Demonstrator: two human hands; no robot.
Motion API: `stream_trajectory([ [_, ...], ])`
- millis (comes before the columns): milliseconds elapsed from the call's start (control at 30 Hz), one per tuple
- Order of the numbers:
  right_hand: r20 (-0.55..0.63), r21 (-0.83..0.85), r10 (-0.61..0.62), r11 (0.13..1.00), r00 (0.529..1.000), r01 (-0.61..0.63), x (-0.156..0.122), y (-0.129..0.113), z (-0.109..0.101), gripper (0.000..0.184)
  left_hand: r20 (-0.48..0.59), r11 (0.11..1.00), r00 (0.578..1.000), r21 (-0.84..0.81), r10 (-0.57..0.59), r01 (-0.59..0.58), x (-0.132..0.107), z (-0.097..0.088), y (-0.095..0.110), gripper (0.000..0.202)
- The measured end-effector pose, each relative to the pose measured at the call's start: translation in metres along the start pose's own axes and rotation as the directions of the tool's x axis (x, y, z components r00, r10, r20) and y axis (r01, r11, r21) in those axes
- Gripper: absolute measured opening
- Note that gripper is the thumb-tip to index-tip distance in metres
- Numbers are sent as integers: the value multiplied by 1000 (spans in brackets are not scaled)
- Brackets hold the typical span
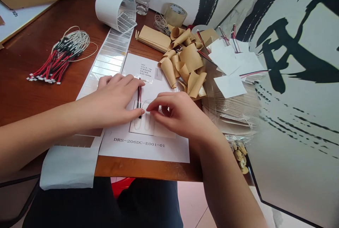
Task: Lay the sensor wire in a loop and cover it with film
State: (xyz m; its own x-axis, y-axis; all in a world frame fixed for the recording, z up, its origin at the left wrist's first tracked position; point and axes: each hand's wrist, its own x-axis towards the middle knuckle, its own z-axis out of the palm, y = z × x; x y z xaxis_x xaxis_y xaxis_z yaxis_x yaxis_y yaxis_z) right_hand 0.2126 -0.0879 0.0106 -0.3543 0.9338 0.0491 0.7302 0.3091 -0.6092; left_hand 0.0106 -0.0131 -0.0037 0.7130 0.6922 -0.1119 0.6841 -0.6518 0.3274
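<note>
One left hand [118, 95] on one lead [139, 97], one right hand [176, 113]

A slim red-and-black wire lead [139, 95] lies nearly straight, front to back, on a flat white printed sheet [172, 150] lettered DRS-206DC-E001-01, its dark end toward that lettering.
</note>
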Motion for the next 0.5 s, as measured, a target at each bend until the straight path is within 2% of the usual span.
stream_trajectory([
  [167,15,4,17,1000,1000,-17,0,0,2,22,-16,999,1000,32,-17,18,0,1,4,74],
  [500,15,-14,31,999,999,-31,-1,0,3,20,-7,999,999,-8,-43,43,1,2,7,68],
])
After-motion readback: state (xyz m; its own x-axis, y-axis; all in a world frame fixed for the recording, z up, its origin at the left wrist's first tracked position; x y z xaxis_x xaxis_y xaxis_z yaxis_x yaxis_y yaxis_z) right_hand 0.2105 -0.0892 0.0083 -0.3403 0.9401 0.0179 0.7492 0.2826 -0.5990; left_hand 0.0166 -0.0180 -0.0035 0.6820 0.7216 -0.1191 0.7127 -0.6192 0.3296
